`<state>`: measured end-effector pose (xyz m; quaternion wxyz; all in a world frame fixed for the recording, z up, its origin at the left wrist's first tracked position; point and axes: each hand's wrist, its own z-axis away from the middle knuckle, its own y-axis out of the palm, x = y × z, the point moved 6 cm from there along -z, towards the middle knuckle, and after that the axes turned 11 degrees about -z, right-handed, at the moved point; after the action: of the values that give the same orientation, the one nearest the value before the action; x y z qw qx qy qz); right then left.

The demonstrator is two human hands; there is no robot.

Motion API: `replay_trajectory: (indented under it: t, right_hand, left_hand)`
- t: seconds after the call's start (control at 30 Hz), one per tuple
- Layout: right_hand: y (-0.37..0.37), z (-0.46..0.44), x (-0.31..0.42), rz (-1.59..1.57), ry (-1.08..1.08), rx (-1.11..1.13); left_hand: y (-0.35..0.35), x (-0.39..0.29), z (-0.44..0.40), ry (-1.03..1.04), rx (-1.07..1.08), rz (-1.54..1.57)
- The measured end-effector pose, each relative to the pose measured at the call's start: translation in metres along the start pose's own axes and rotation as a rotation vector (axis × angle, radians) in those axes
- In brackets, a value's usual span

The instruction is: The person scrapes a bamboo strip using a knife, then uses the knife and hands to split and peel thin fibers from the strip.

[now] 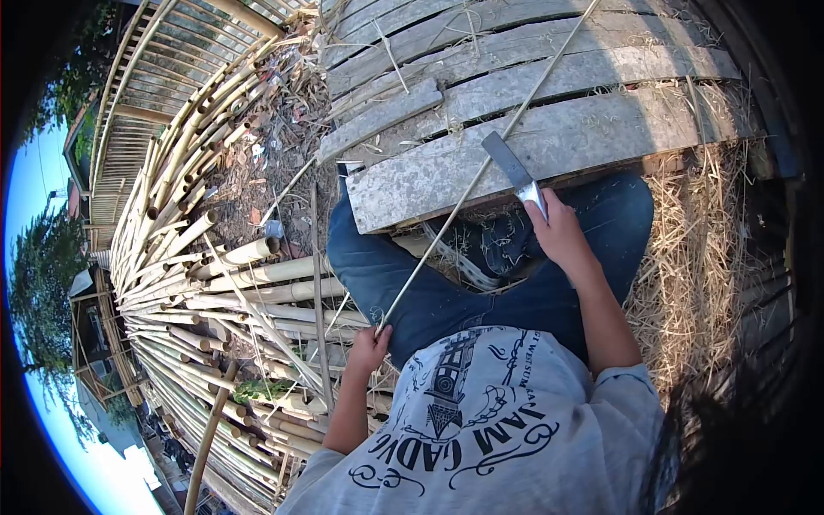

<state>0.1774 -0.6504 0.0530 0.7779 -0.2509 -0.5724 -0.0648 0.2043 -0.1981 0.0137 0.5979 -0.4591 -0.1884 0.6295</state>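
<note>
My left hand [369,350] is closed around the lower end of a long thin bamboo strip [446,225], beside my left thigh. The strip slants up and to the right across the plank table [592,129]. In my right hand [560,230] is a broad-bladed knife [508,160], gripped by its shiny metal handle. Its dark, square-ended blade points up and left over the table's near edge. The upper part of the blade lies at or just over the strip; I cannot tell whether they touch.
Stacked bamboo poles [292,292] fill the ground on my left. A loose board [382,120] lies on the planks. Shavings [682,283] are heaped on my right. A bamboo fence [137,69] stands at the far left. My bent legs [378,257] reach under the table.
</note>
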Motion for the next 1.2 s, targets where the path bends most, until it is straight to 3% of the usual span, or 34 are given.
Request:
replay_trajectory:
  t: [0.17, 0.3, 0.47, 0.7, 0.9, 1.1, 1.2]
  right_hand:
    - [0.052, 0.032, 0.016, 0.216, -0.005, 0.196]
    - [0.037, 0.019, 0.022, 0.253, 0.0, 0.228]
    - [0.013, -0.009, 0.017, 0.14, -0.028, -0.025]
    - [0.042, 0.016, 0.009, 0.065, -0.01, 0.002]
    - [0.1, 0.056, 0.024, 0.171, 0.095, 0.358]
    - [0.037, -0.005, 0.025, 0.257, 0.039, 0.055]
    - [0.043, -0.003, 0.019, 0.209, -0.008, 0.039]
  left_hand:
    - [0.011, 0.008, -0.005, -0.049, -0.057, 0.012]
    - [0.008, 0.001, -0.005, -0.025, -0.079, 0.024]
    - [0.005, -0.014, -0.008, -0.043, -0.104, -0.024]
    - [0.009, -0.001, -0.007, -0.057, -0.047, 0.049]
    - [0.014, -0.002, -0.013, -0.02, -0.092, 0.07]
    - [0.006, -0.012, -0.01, -0.086, -0.045, 0.058]
    - [0.007, -0.02, -0.015, -0.077, -0.053, 0.074]
